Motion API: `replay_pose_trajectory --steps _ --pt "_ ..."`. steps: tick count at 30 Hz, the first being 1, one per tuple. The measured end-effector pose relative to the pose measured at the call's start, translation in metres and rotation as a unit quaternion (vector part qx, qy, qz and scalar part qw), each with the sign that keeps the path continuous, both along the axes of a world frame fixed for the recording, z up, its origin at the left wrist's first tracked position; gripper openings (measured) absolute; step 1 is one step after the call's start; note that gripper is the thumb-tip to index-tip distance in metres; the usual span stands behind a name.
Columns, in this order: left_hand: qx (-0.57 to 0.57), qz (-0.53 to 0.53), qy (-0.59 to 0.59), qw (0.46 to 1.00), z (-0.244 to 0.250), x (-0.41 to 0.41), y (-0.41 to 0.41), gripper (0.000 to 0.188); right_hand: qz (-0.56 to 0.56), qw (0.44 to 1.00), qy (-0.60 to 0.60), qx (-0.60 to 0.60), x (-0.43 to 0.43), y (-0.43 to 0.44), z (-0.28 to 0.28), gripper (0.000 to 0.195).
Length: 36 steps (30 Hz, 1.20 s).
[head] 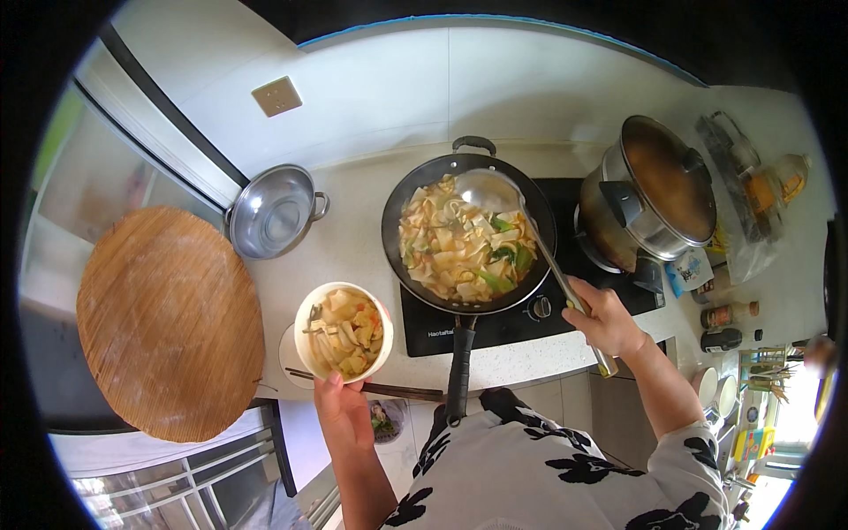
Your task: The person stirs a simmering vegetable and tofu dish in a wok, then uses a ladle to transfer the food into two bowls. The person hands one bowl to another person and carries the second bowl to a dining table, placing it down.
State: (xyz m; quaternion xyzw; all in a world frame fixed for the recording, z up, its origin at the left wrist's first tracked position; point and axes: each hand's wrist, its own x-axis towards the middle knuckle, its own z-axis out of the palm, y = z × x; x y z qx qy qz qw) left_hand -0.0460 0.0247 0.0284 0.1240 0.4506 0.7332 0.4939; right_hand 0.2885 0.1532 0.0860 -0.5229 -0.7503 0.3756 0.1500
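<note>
My left hand (346,404) holds a white bowl (301,331) by its near side, with wide noodles, egg and vegetables in it. A pair of dark chopsticks (404,392) lies by that hand, partly hidden by it. My right hand (608,317) grips the handle of a metal ladle (493,189). The ladle's head rests at the upper right of a black wok (392,265), over the food. Noodles with green leaves and broth (457,245) fill much of the wok, which stands on a black cooktop (480,334), its handle pointing towards me.
A lidded steel pot (613,212) stands right of the wok. Beyond it are bagged items and condiment bottles (725,315). At the left lie a steel basin (271,212) and a large round wooden board (172,324). A wall socket (277,97) sits above the basin.
</note>
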Motion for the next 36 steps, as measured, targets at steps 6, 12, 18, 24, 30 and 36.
replay_pose_trajectory --steps 6,12,18,24,30,36 --pt "0.001 -0.007 -0.014 1.0 -0.001 0.003 -0.001 0.059 -0.017 0.998 0.046 -0.04 -0.026 0.022 -0.014 0.032" --pt "0.002 -0.015 -0.021 1.0 0.0 0.002 -0.002 0.059 0.044 0.995 0.013 0.093 -0.046 0.051 -0.039 0.035" --pt "0.0 -0.013 -0.012 1.0 0.0 -0.001 -0.007 0.058 -0.004 0.997 0.038 -0.063 -0.063 0.057 -0.05 0.025" --pt "0.006 -0.008 -0.016 1.0 -0.002 -0.007 -0.008 0.057 -0.069 0.934 0.164 -0.31 -0.062 0.053 -0.036 0.015" --pt "0.008 -0.013 -0.016 1.0 0.0 -0.007 -0.006 0.056 -0.119 0.864 0.268 -0.408 -0.067 0.044 -0.025 0.016" --pt "0.006 -0.01 -0.022 1.0 -0.001 -0.007 -0.006 0.056 -0.129 0.646 0.495 -0.567 -0.036 0.045 -0.034 0.029"
